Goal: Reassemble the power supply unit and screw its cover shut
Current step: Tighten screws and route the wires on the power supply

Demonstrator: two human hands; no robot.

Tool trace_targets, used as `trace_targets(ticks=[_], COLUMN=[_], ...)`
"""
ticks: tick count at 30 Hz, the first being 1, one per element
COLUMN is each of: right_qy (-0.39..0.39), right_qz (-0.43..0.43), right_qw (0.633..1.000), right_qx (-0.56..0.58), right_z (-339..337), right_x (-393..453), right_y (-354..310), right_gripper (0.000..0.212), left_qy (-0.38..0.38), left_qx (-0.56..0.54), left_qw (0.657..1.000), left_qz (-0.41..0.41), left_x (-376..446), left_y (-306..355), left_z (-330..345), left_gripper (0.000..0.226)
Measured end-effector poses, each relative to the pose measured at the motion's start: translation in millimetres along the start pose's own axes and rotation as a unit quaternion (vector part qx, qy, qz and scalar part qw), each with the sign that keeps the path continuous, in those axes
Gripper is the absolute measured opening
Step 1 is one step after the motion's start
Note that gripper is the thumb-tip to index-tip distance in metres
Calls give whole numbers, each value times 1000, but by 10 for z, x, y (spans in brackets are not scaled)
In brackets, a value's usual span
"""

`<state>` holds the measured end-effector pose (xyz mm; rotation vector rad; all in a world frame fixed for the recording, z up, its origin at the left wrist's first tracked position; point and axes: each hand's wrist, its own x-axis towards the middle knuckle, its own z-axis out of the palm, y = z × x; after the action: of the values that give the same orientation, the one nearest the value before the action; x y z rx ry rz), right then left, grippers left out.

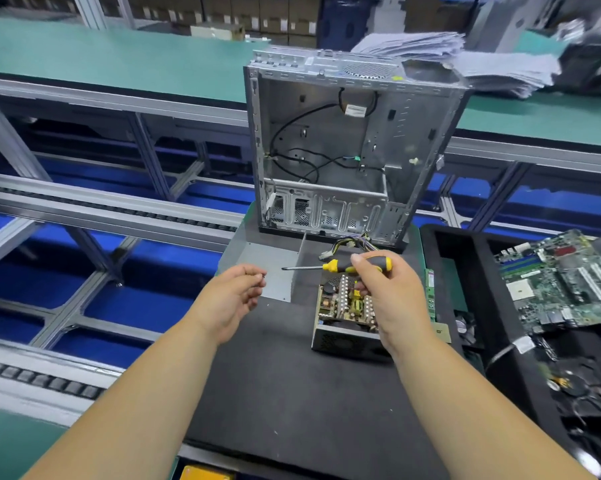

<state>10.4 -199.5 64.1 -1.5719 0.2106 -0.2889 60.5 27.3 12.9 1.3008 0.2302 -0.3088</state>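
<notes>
My right hand [382, 289]: it holds the yellow and black screwdriver [344, 265] by the handle. The tip points left.
My left hand [235, 299]: the fingers curl and pinch something tiny and dark. I think it is a screw [263, 276], but it is too small to be sure.
Power supply [347, 317]: it sits on the black mat [274, 375], under my right hand. Its top is open and the parts show.
Cover [267, 268]: the gray metal piece lies on the mat, just left of the power supply.
How to do it well: I think the cover must go on before any screw. Keep the wires [351, 243] tucked in.
Edges and room: the computer case [354, 147] stands close behind. The tray [461, 244] is near on the right. The mat in front has room.
</notes>
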Motion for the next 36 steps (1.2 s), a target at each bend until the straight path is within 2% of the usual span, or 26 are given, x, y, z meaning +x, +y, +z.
trace_targets(ticks=[8, 19, 24, 29, 36], right_qy=[-9, 0, 7, 21, 24], right_qz=[-11, -28, -15, -14, -22], right_qw=[998, 998, 999, 999, 999], right_qx=[-67, -48, -47, -47, -40], right_z=[-336, -803, -1031, -1232, -1471], right_x=[-111, -290, -397, -468, -564], right_y=[-21, 65, 110, 122, 85], right_gripper=[13, 12, 17, 8, 11], left_qy=[-48, -92, -97, -94, -94], left_qx=[-49, -58, -24, -4, -13], left_qw=[997, 993, 994, 995, 994], left_qz=[-31, -37, -37, -40, -47], left_x=[-143, -349, -441, -532, -674], left_y=[-163, -283, -354, -401, -469], left_z=[440, 854, 1044, 1235, 1447], left_gripper=[12, 12, 11, 12, 11])
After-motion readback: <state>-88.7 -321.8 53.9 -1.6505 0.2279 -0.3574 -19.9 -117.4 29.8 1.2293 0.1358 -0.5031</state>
